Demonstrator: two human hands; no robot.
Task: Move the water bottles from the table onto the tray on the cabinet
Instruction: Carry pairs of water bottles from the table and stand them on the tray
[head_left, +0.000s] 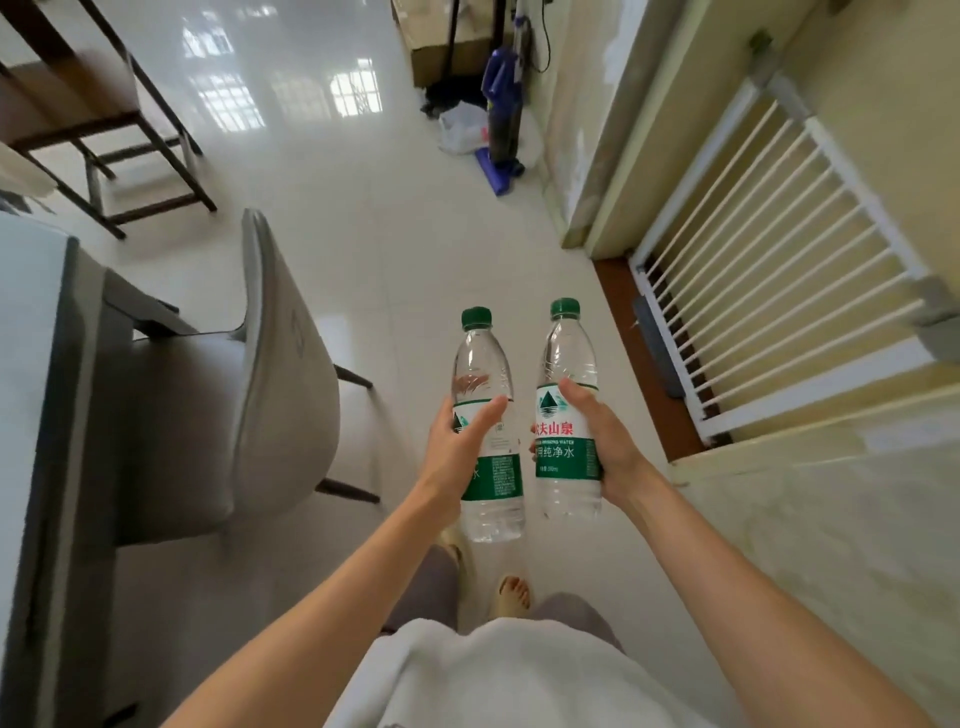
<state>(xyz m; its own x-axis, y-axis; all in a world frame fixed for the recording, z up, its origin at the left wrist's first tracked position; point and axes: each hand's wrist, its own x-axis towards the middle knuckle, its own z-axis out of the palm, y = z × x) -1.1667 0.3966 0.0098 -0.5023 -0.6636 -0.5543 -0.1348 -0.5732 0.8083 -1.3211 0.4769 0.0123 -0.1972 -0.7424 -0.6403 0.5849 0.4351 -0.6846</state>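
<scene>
Grey chair (249, 395) left, white gate (769, 270) right.
Left grip (457, 441) clasps one bottle (491, 457); right grip (602, 441) clasps another bottle (563, 415), both upright.

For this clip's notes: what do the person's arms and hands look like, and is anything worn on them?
Both forearms are bare up to the frame edge, with no sleeves in view. The left hand and right hand carry no gloves, and no watch, ring or bracelet shows.

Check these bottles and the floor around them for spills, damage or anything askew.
Nothing stands out. The left hand and right hand each hold a capped water bottle upright over the tiled floor, which shows no spill.
</scene>
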